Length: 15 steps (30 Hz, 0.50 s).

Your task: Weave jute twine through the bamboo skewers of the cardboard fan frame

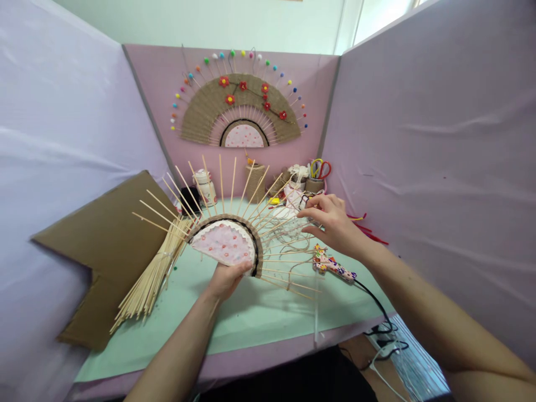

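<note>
A half-round fan frame [224, 241] has a pink floral centre with white lace edging, a woven brown and black band, and thin wooden sticks spreading outward. My left hand [228, 279] grips its lower edge, thumb on the front and the other fingers hidden behind. Right of the frame, my right hand [326, 220] is raised near the stick tips, its fingers apart and slightly curled. Nothing can be made out between them. Thin loose twine [293, 237] lies behind the right-hand sticks.
A patterned glue gun [335, 268] with a black cable lies at the right. Bundled sticks [151, 279] and brown cardboard [113, 234] are at the left. Behind stand a bottle [206, 188], a twine spool [256, 181] and scissors [324, 169]. A finished fan [201, 114] hangs on the back panel.
</note>
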Each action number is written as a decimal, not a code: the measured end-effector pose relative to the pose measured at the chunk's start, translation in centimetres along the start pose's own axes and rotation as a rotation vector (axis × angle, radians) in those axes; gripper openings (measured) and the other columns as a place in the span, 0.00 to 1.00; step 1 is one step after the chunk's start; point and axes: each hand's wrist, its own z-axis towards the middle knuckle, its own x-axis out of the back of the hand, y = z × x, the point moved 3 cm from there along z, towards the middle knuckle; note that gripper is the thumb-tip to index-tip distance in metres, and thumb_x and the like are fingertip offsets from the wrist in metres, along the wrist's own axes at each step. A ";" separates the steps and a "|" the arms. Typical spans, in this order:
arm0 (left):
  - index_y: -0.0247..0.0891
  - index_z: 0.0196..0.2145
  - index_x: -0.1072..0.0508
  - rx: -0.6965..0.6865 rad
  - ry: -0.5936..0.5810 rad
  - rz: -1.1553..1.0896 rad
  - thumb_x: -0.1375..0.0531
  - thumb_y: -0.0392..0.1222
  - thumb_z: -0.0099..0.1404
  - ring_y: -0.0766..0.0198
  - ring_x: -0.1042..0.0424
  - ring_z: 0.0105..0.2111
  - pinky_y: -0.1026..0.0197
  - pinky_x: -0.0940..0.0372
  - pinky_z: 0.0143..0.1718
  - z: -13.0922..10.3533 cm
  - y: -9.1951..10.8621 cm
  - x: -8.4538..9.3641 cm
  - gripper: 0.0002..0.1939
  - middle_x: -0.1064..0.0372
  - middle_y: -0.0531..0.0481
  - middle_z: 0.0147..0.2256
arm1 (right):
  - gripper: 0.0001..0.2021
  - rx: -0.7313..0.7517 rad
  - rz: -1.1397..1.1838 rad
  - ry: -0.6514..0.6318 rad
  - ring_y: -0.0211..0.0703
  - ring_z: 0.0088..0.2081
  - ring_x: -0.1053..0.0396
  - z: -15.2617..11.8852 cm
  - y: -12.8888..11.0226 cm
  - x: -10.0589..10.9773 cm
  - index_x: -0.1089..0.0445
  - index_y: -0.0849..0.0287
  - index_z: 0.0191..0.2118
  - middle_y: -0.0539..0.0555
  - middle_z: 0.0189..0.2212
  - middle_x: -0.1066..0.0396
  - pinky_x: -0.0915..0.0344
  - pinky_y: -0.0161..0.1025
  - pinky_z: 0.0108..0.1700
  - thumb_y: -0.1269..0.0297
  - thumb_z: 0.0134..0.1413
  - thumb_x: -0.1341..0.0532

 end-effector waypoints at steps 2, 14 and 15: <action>0.43 0.52 0.30 -0.007 0.008 -0.007 0.25 0.38 0.37 0.46 0.37 0.59 0.44 0.46 0.62 0.0 0.0 0.0 0.43 0.30 0.44 0.53 | 0.10 0.001 0.000 0.003 0.53 0.47 0.40 0.0 -0.2 0.0 0.29 0.51 0.45 0.57 0.43 0.34 0.45 0.49 0.47 0.64 0.55 0.36; 0.44 0.53 0.31 -0.092 0.135 -0.036 0.27 0.39 0.43 0.53 0.31 0.53 0.56 0.35 0.53 1.1 2.7 1.7 0.38 0.26 0.47 0.49 | 0.13 -0.562 0.144 0.211 0.51 0.40 0.34 1.3 11.3 -3.0 0.28 0.60 0.40 0.59 0.38 0.29 0.38 0.47 0.42 0.59 0.49 0.34; 0.44 0.54 0.31 -0.085 0.125 -0.031 0.27 0.39 0.43 0.54 0.30 0.53 0.57 0.34 0.52 1.1 2.8 1.9 0.39 0.26 0.47 0.49 | 0.13 -0.636 0.199 0.094 0.50 0.41 0.33 2.0 11.9 -5.1 0.28 0.62 0.39 0.60 0.39 0.29 0.38 0.46 0.43 0.61 0.48 0.33</action>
